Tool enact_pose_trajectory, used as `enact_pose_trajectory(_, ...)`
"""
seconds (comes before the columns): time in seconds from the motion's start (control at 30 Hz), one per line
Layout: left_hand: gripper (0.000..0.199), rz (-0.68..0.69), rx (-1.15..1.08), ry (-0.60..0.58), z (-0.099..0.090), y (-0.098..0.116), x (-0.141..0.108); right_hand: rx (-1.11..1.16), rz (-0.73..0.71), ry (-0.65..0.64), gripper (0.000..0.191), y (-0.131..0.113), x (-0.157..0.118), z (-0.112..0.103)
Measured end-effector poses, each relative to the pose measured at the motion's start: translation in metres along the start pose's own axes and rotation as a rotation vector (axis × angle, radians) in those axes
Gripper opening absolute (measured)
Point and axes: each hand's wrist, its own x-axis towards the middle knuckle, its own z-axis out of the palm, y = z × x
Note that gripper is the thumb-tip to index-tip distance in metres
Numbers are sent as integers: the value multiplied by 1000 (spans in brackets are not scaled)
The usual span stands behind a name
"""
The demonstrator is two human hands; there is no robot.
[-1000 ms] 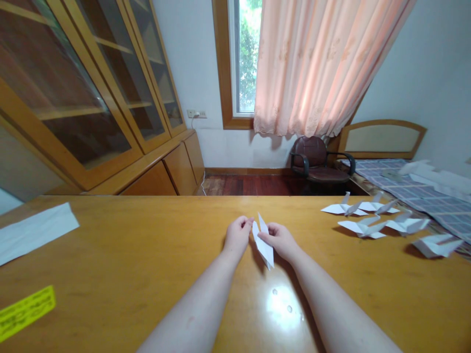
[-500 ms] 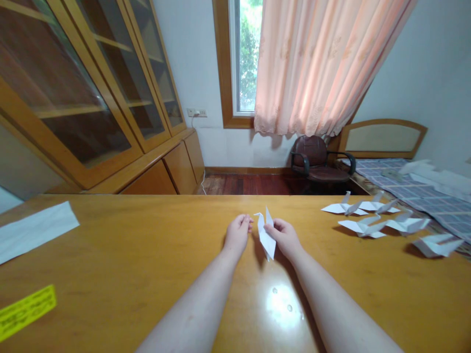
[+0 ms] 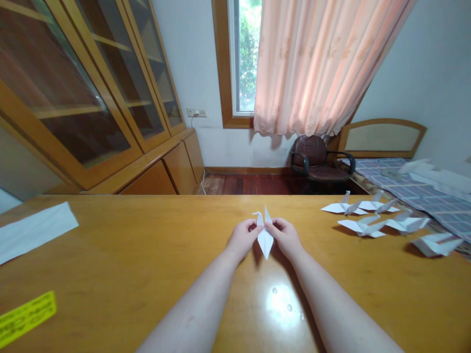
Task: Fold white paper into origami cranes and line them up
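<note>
A white folded paper crane point(image 3: 265, 242) is held up over the wooden table point(image 3: 147, 264), between my two hands. Its bent head points up and left, its tail rises to a tip, and one wing hangs down toward me. My left hand point(image 3: 243, 237) pinches the crane's left side near the base of the neck. On the other side, the thumb and fingers of my right hand point(image 3: 286, 235) grip it below the tail. Fingers behind the paper are partly hidden.
Several finished paper cranes point(image 3: 362, 226) stand at the table's right. A white paper sheet point(image 3: 39, 230) and a yellow label with blurred writing point(image 3: 27, 318) lie at the left. Beyond the far edge are an office chair point(image 3: 312, 154), a bed point(image 3: 415, 181) and a glass-fronted cabinet point(image 3: 110, 98).
My left hand has moved right and taken hold of the crane. The crane has turned so its wing faces me. My right hand keeps its grip.
</note>
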Motion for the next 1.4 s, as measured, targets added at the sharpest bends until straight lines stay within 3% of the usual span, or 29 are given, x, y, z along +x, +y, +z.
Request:
enact_pose_trajectory(0.3, 28, 16, 19, 85, -2, -2, 1, -97, -79, 73, 24, 1, 1, -1)
enact_pose_trajectory(0.77, 29, -13, -47, 33, -1, -1, 0, -33, -132, 141, 20, -7, 0, -1)
enact_pose_trajectory(1.0, 20, 66, -101, 68, 2, 0, -1, -49, -171, 141, 17, -6, 0, -3)
enact_pose_trajectory(1.2, 19, 149, 8, 86, 3, 3, 0, 9, -211, 127, 12, -6, 1, -3)
enact_pose_trajectory(1.4, 24, 70, -49, 100, 1, -6, 4, 61, -208, 132, 12, -3, 2, -1)
